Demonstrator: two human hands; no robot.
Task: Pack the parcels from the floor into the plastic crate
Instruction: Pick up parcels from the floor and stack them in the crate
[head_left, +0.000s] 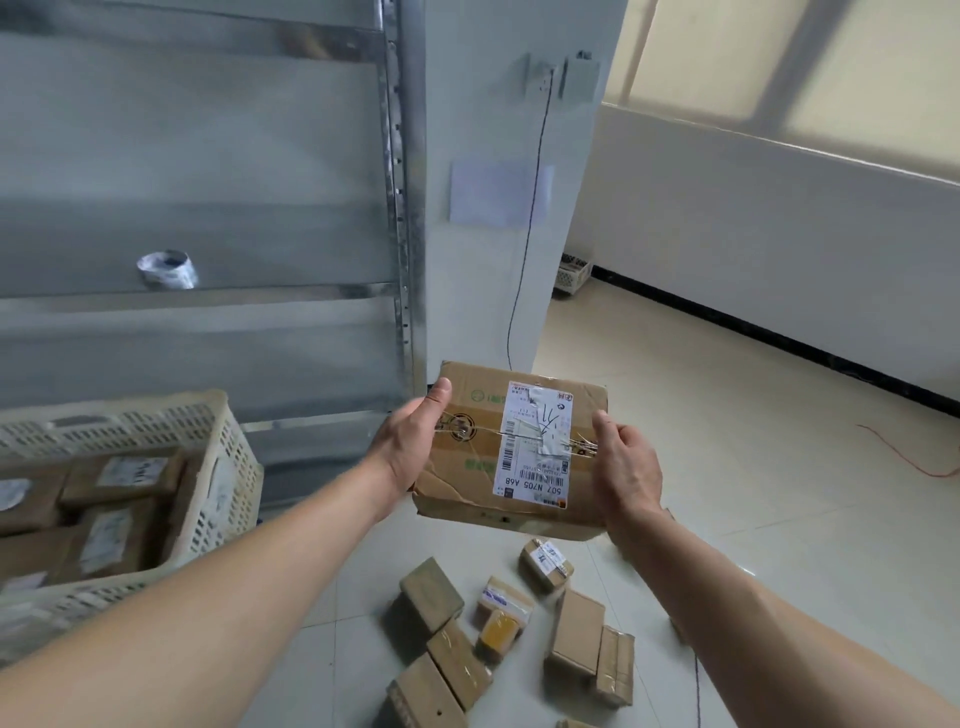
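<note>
Both forearms reach forward from the bottom corners, bare, converging on one box (511, 449) held in the air between the hands. The left hand (415, 447) grips the box's left edge, thumb lying on the top face and the other fingers hidden underneath. The right hand (626, 470) grips the right edge the same way, thumb on top, fingers curled round the side and below. The box is brown cardboard, creased and dented along its near left part, tilted with its far edge higher. A white label (532, 444) with barcodes covers the top face toward the right hand, and a strand of clear tape runs across from thumb to thumb.

Straight below the held box, more parcels (511, 631) lie scattered on the pale tiled floor (753, 493): several small brown boxes, some taped, one with a yellow top, a few touching or overlapping each other.

Left of the left forearm stands the crate (228, 462), cream plastic with perforated walls. Inside it brown labelled parcels lie flat, packed side by side in at least two rows; how deep they are stacked cannot be told.

Beyond the hands rises a grey metal rack (397, 208), with a small roll (167, 269) on one shelf. Right of it a pillar (498, 130) carries a sheet of paper and a hanging black cable (530, 228). Farther right, a second pale crate (571, 273) sits by the wall.
</note>
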